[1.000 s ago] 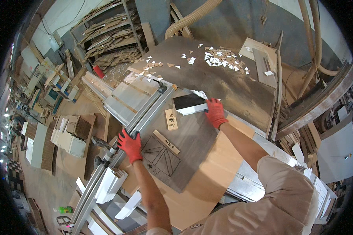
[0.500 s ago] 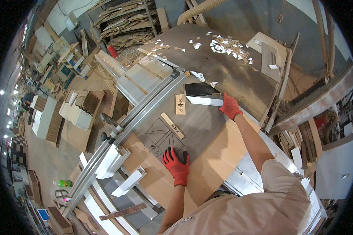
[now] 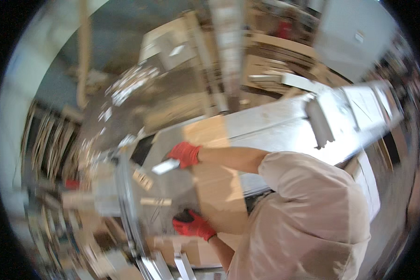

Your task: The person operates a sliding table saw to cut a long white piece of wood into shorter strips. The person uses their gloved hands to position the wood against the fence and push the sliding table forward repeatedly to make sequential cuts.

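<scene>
The picture is heavily blurred by head motion. My right hand (image 3: 185, 154), in a red glove, is closed on a short white strip (image 3: 165, 166) over the far end of a tan board (image 3: 219, 186). My left hand (image 3: 193, 225), also in a red glove, rests at the board's near edge beside a grey sheet with drawn lines (image 3: 158, 205). The blur hides whether its fingers grip the board. The board lies on a metal saw table (image 3: 275, 126).
A metal guide rail (image 3: 126, 205) runs along the left of the board. Pale offcuts (image 3: 126, 88) are scattered on a dark surface beyond. Stacked boards (image 3: 275, 65) stand at the back, and a pale duct (image 3: 83, 51) rises on the left.
The view has swung sharply and blurred. My left hand has slid back along the board toward me. My right hand still holds the white strip at the far end.
</scene>
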`<state>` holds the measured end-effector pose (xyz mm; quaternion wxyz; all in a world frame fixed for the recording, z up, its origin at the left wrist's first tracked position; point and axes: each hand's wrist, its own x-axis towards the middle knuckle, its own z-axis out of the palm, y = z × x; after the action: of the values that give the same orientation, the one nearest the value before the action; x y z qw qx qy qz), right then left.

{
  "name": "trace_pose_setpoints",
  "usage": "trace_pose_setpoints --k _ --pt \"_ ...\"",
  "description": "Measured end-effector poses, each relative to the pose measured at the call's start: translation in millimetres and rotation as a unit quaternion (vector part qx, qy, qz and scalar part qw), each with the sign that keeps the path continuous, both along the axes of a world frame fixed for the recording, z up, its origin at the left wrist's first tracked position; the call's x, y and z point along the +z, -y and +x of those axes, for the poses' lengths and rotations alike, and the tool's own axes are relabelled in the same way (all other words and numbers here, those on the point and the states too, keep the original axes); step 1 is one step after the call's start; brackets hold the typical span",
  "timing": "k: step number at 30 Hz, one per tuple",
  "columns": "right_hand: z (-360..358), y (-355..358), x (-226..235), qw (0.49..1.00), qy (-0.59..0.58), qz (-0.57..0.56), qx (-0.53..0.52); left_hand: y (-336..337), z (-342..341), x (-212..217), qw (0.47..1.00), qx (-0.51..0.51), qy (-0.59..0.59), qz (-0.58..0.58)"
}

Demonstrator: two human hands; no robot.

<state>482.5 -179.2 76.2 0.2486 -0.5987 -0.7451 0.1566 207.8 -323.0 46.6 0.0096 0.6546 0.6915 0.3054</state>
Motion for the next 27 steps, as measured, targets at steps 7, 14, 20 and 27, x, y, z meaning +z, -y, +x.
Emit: trace_pose_setpoints --k 7,14,20,27 --pt "110.4 236.1 -21.1 0.937 -0.032 0.033 -0.347 -21.4 9.4 -57.0 0.994 0.013 -0.103 0.032" --pt "196.6 415.7 -10.9 0.682 0.189 -0.059 -0.704 -37.8 13.2 -63.6 0.991 0.004 -0.124 0.056" --pt "213.0 440.7 -26.2 0.627 0.214 -0.104 -0.742 -38.8 8.4 -64.2 0.992 0.010 -0.118 0.050" --pt "211.1 449.5 -43.8 0.579 0.298 -0.068 -0.756 -29.3 8.7 -59.7 0.993 0.011 -0.107 0.039"
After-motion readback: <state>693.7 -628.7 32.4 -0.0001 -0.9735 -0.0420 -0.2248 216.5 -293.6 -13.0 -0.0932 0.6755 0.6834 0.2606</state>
